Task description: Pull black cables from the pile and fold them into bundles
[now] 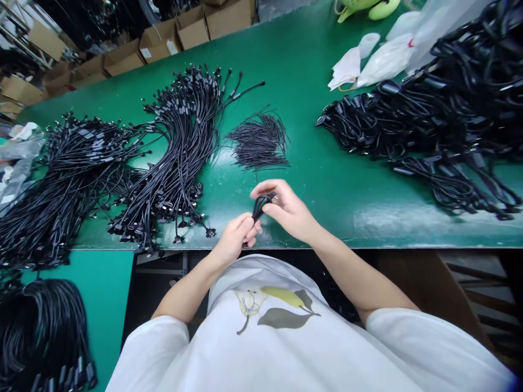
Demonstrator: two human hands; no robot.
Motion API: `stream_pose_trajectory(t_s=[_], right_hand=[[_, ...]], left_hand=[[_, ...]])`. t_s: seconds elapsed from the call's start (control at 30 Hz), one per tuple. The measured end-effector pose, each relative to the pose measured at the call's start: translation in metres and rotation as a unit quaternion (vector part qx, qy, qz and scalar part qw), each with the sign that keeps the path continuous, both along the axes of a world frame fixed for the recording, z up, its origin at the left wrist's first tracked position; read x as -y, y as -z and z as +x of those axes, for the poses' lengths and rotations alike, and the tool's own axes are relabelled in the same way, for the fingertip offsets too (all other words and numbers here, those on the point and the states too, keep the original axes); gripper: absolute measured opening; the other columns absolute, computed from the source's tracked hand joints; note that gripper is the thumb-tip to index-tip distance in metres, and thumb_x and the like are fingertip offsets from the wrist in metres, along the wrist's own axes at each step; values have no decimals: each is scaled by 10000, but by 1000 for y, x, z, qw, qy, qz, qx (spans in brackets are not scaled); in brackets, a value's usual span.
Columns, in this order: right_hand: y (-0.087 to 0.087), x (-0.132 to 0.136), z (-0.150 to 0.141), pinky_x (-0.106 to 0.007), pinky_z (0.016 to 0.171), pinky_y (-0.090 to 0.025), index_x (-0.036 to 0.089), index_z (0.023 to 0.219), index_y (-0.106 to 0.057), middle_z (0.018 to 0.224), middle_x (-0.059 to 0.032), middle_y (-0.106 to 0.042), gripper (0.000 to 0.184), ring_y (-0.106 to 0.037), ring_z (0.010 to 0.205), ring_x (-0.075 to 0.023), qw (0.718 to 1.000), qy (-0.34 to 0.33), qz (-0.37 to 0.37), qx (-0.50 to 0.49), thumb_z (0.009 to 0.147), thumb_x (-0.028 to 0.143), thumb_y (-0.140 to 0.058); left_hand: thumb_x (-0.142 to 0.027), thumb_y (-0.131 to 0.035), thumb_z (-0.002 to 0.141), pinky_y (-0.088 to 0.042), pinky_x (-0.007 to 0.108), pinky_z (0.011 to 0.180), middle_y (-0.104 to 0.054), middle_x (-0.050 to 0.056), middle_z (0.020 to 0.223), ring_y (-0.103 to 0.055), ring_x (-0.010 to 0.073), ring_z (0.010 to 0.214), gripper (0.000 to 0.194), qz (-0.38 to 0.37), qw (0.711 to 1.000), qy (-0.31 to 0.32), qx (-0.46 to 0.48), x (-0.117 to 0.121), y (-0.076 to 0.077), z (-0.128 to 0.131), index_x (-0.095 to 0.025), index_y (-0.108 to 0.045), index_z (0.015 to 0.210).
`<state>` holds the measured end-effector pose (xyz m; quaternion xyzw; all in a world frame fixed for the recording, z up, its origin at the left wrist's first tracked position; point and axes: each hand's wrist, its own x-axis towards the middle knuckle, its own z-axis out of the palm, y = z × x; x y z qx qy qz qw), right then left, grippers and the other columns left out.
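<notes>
My right hand (286, 209) and my left hand (237, 235) meet over the near edge of the green table (310, 179). Both are closed on a short folded black cable (260, 206): the right pinches its upper end, the left grips the lower end. Just beyond the hands lies a small pile of thin black ties (259, 141). A fan of black cables with connectors (180, 147) spreads to the left of the hands.
Another large heap of black cables (65, 179) covers the far left, and a tangled mass of black cables (441, 114) fills the right. White plastic bags (376, 60) lie at the back right. Cardboard boxes (163, 41) line the far edge. A coil of cable (36, 332) sits lower left.
</notes>
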<state>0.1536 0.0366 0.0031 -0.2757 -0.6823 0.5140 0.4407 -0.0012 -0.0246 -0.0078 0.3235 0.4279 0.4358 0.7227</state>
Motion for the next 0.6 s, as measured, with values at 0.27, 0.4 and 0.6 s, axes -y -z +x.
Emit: stream_pose_trajectory(t_s=[0.27,0.4,0.6], right_hand=[[19,16,15,-352,714,-388,21,1293,-499,923,-123,-639,411,-544,835,-208,748,-47,489,447,1011,287,-362],[23,20,20,-323,559,-267,44,1277,-484,821,-75,-597,366,-489,704,-175,724,-73,503,466,1022,242,-309],[29,22,22,-301,533,-238,153,882,-563,755,-61,-603,241,-511,639,-168,747,-176,419,485,976,163,-341]], left_hand=[[-622,-400,895,-333,255,530,-428,-55,536,-409,99,494,481,88,926,165,-329,-6,16,-26,-182,-469,713],[-625,-382,903,-319,248,523,-410,-59,579,-384,93,489,476,69,932,221,-277,0,13,-31,-181,-473,755],[-412,-457,942,-308,268,612,-506,-2,652,-441,148,601,303,160,896,211,-355,13,10,-28,-208,-512,725]])
